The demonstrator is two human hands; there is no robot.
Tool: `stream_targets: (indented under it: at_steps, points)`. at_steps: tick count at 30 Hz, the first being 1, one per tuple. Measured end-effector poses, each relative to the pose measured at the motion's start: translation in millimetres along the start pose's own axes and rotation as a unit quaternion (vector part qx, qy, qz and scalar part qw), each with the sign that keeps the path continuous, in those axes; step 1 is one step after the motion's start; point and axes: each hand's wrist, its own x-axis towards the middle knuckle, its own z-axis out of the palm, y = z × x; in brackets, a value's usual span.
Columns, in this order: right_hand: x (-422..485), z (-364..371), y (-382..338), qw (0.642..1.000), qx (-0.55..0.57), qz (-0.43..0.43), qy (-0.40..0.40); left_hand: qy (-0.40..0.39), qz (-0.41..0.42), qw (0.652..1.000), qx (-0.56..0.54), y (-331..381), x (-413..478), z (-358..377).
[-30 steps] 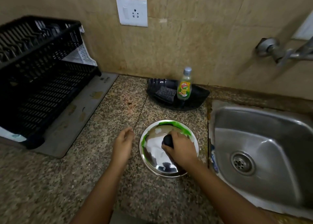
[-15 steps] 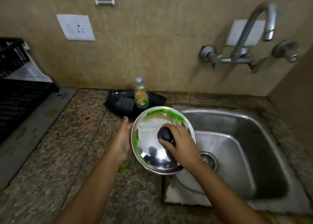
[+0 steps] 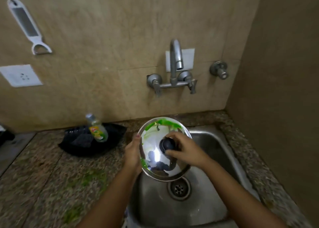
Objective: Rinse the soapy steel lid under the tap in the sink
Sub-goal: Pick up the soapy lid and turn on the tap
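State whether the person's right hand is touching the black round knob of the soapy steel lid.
Touching. The head view shows the right hand with fingers wrapped around the black round knob of the soapy steel lid.

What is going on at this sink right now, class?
A person holds a steel lid over the sink. The right hand grips the lid's dark knob, while the left hand steadies its left rim. Green soap is smeared along the lid's far edge. The tap on the wall shows no water running, so rinsing has not begun. A dish soap bottle stands in a black tray on the counter to the left.
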Motion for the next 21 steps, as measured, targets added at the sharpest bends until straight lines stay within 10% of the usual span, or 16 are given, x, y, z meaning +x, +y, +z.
stream_targets:
  at_steps: [8,21]
  points:
    - [69.4,-87.3,9.8,0.909,0.228,0.190,0.294,0.032,-0.014,0.998,-0.045,16.7,17.3,34.2]
    - [140.1,-104.3,-7.6,0.936,0.020,0.146,0.321,0.019,-0.027,0.998,-0.048,13.2,46.2,60.3]
